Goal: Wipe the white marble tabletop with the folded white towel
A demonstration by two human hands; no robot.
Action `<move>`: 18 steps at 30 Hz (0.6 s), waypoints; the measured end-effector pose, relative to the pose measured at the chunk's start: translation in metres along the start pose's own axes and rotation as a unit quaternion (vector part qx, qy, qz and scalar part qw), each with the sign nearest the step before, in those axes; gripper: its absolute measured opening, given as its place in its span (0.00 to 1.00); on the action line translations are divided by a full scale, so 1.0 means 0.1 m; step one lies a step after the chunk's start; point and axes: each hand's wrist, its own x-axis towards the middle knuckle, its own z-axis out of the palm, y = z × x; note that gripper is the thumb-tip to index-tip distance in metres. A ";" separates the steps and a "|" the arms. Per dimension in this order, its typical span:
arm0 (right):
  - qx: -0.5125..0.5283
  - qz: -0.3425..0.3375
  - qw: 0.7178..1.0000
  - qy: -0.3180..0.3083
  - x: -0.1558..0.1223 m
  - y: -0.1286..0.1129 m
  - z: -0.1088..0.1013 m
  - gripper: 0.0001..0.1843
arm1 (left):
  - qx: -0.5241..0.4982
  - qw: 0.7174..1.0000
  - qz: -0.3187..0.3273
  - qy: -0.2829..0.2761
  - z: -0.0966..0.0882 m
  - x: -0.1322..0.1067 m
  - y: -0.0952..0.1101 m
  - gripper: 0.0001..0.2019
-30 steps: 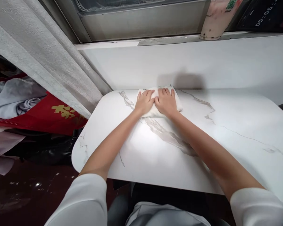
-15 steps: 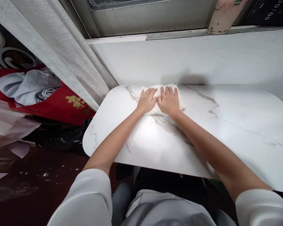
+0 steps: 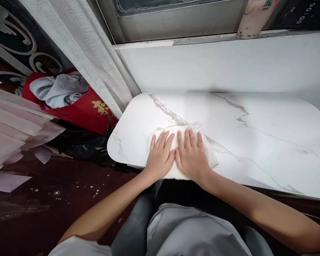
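A white cloth (image 3: pixel 210 156) lies at the near edge of a white marble-patterned table (image 3: pixel 256 135). My left hand (image 3: pixel 160 154) and my right hand (image 3: pixel 190 156) rest side by side on top of it, palms down with the fingers stretched flat and pointing away from me. Most of the cloth is hidden under the two hands; only its borders show around them.
A white wall panel (image 3: pixel 216 64) and a window ledge run behind the table. A grey curtain (image 3: pixel 90 46) hangs at the left. On the dark floor at the left sit a red bag (image 3: pixel 82 110) with grey fabric inside and pale pink fabric (image 3: pixel 13 124).
Both hands have drawn the cloth from the far edge of the table back to the near edge. The view has shifted leftward.
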 end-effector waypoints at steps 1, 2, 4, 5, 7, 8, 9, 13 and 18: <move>0.000 -0.007 1.000 0.003 -0.04 -0.03 -0.02 0.33 | -0.001 1.000 -0.001 0.001 -0.01 -0.06 0.00 0.25; 0.000 -0.014 1.000 0.004 -0.06 -0.05 -0.04 0.33 | -0.004 1.000 -0.003 0.000 -0.02 -0.11 0.00 0.25; -0.007 -0.029 1.000 0.000 -0.06 -0.08 -0.06 0.34 | -0.010 1.000 -0.008 -0.010 -0.05 -0.14 -0.01 0.25; -0.012 -0.037 0.999 -0.005 -0.04 -0.08 -0.07 0.34 | -0.012 1.000 -0.011 -0.017 -0.06 -0.13 -0.02 0.25; -0.025 -0.047 0.998 -0.020 0.04 -0.07 -0.07 0.35 | -0.015 0.999 -0.013 -0.032 -0.08 -0.08 -0.06 0.26; -0.029 -0.049 0.998 -0.029 0.10 -0.07 -0.07 0.35 | -0.014 0.999 -0.014 -0.037 -0.09 -0.04 -0.09 0.26; -0.032 -0.049 0.998 -0.037 0.17 -0.07 -0.06 0.35 | -0.011 0.999 -0.014 -0.041 -0.10 0.02 -0.13 0.26; -0.030 -0.043 0.997 -0.059 0.58 -0.07 0.05 0.34 | 0.004 0.999 -0.028 -0.038 -0.11 0.36 -0.39 0.26; 0.018 -0.015 0.999 -0.039 1.30 -0.01 0.38 0.32 | -0.011 0.998 -0.056 -0.028 -0.14 1.00 -0.82 0.25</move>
